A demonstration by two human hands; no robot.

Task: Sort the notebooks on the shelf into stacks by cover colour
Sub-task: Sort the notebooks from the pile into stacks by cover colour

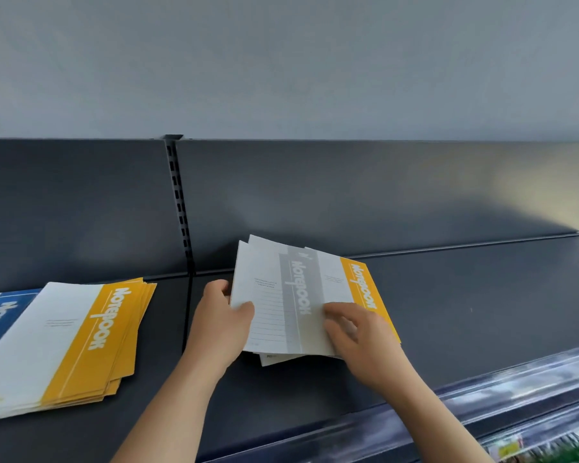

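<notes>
Head cam: left hand (219,325) gripped the left edge of a fanned pile (268,359) of notebooks, thumb on top, fingers curled behind. Pile was raised at a tilt over the dark shelf (448,312), right of the slotted upright (179,202).

Top of the pile was a grey notebook (295,295), with a yellow notebook (365,289) fanned out beneath it on the right. Right hand (361,342) had its fingers curled together onto the grey notebook's lower right edge, overlapping the yellow one. Thumb hidden, hand motion-blurred.

Sorted stacks lay flat on the shelf, left of the upright: a yellow stack (81,342), loosely squared, and a blue notebook (0,315) partly under its left side, cut off by the frame.

Clear price rail (482,389) ran along the shelf's front edge.
</notes>
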